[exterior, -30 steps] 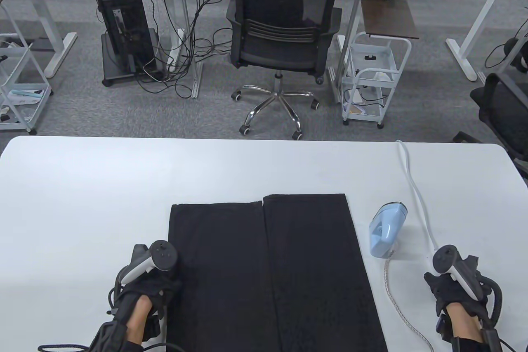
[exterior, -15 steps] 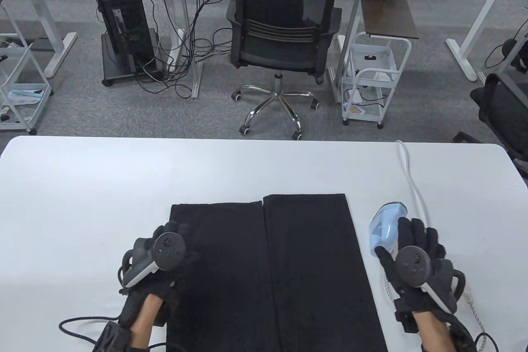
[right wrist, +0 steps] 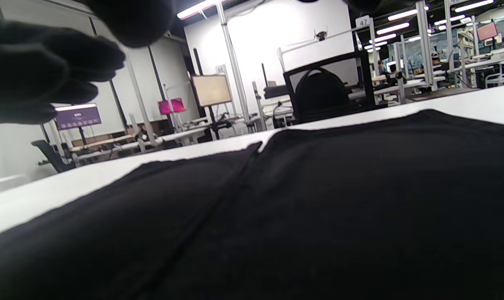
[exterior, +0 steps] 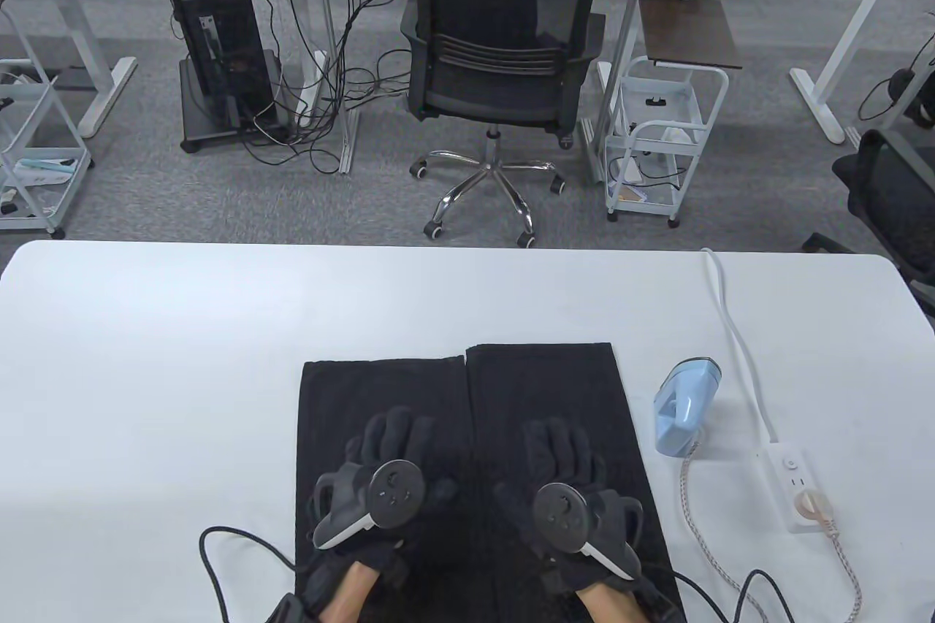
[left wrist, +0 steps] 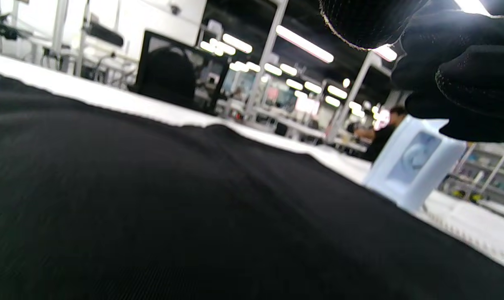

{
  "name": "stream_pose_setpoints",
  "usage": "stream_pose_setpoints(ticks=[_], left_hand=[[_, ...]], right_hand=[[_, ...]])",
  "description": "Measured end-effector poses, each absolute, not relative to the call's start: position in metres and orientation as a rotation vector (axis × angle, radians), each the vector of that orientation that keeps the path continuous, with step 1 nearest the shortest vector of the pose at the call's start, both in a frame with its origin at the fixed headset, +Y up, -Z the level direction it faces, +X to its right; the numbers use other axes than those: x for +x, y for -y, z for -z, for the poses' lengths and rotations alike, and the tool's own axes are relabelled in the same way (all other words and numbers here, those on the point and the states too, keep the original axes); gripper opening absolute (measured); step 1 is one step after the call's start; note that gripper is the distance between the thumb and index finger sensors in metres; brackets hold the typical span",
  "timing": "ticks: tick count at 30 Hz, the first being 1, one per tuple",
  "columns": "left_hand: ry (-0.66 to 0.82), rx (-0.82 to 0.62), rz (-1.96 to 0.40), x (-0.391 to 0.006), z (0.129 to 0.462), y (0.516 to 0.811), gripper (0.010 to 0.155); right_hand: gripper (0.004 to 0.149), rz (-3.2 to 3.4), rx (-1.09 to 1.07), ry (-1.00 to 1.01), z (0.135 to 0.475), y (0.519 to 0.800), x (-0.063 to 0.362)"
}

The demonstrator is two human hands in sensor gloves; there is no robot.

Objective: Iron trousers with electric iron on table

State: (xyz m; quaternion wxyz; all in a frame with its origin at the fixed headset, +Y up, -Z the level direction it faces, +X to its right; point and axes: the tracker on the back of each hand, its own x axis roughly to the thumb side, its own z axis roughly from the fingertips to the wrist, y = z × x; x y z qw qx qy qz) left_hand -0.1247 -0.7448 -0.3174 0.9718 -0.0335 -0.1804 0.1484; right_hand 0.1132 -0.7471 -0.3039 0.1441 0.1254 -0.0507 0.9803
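Black trousers (exterior: 409, 382) lie flat on the white table (exterior: 146, 331), legs side by side, hems toward the far edge. My left hand (exterior: 394, 444) lies on the left leg with fingers stretched forward. On the right leg my right hand (exterior: 559, 448) lies the same way, fingers straight. A light blue electric iron (exterior: 685, 407) stands upright on the table right of the trousers, untouched. In the left wrist view the iron (left wrist: 414, 164) shows beyond the black cloth (left wrist: 151, 208). The right wrist view looks along the trousers (right wrist: 318, 200) to the seam between the legs.
A white power strip (exterior: 792, 480) lies right of the iron, with the braided iron cord (exterior: 701, 543) plugged in and a white cable (exterior: 734, 331) running to the far edge. A black glove cable (exterior: 241, 553) loops at the near left. An office chair (exterior: 504, 68) stands beyond the table.
Both hands moved inward onto the trousers. The right hand left the iron's side and now lies on the right leg; the left hand slid from the trousers' left edge onto the left leg.
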Motion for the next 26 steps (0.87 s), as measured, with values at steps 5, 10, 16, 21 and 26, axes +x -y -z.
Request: stream_pose_setpoints(ticks=[5,10,16,21,26], left_hand=[[0.378,-0.067,-0.275,-0.122,0.317,0.748,0.09],[0.37,-0.061,-0.27,-0.118,0.318,0.749,0.089],[0.358,-0.033,-0.284,-0.123,0.317,0.746,0.089],[0.357,-0.038,-0.296,-0.124,0.316,0.746,0.089],[0.359,-0.058,-0.304,-0.123,0.317,0.748,0.089]], right_hand=[[0.087,-2.836,0.335,0.108,0.303,0.752,0.117],[0.088,-2.864,0.353,0.063,0.304,0.755,0.114],[0.089,-2.882,0.352,0.038,0.306,0.757,0.112],[0.09,-2.867,0.36,0.02,0.304,0.759,0.112],[0.09,-2.859,0.365,-0.004,0.303,0.76,0.111]])
